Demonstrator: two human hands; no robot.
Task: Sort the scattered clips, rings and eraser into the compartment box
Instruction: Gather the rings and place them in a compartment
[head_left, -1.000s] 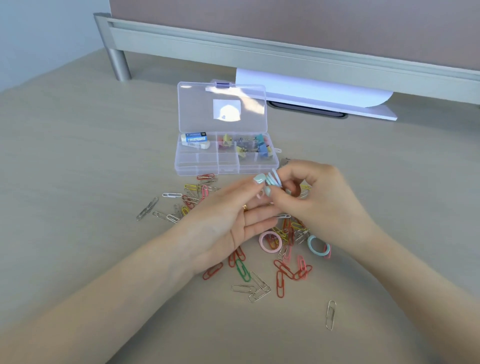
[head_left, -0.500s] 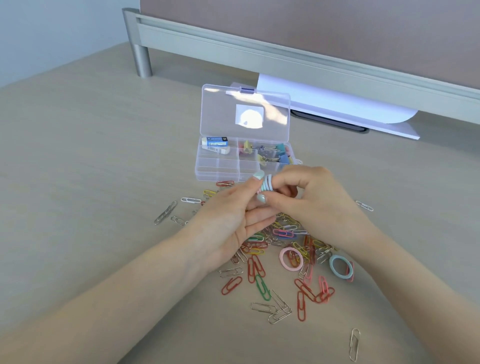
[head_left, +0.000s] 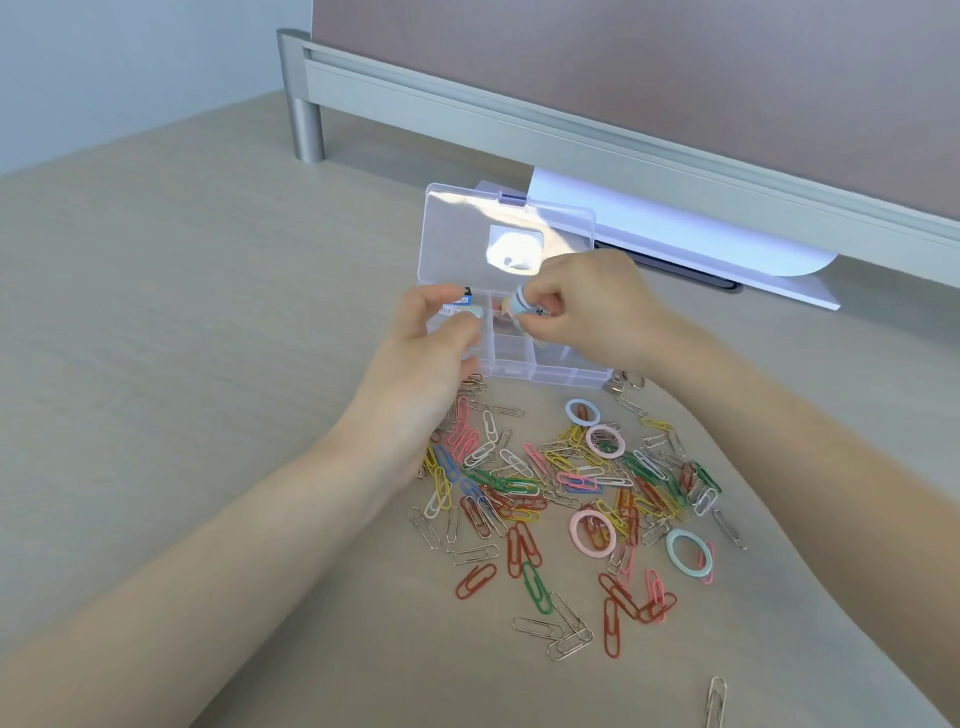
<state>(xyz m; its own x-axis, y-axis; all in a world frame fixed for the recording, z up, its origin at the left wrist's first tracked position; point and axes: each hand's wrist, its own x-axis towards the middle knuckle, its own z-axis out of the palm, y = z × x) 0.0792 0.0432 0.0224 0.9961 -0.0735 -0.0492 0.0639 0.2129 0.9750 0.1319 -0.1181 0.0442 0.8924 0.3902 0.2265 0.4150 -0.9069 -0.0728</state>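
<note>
A clear compartment box (head_left: 545, 372) stands on the desk with its lid (head_left: 457, 244) raised. My right hand (head_left: 592, 312) pinches a small stack of pastel rings (head_left: 519, 302) just above the box's middle compartments. My left hand (head_left: 431, 358) hovers over the box's left end with loosely curled fingers and holds nothing; it partly hides the eraser (head_left: 460, 303) in the back left compartment. In front of the box lies a pile of coloured paper clips (head_left: 519, 486), with loose rings among them: blue (head_left: 582, 412), pink (head_left: 605, 441), pink (head_left: 592, 532) and blue (head_left: 688, 552).
A desk divider with a grey metal rail (head_left: 571, 135) and post (head_left: 307, 130) runs along the back. A white curled sheet (head_left: 675, 234) lies under it behind the box. One silver clip (head_left: 716, 701) lies alone near the front edge.
Both hands have risen from above the clip pile to over the box. The ring stack, held between both hands before, is now in my right hand only.
</note>
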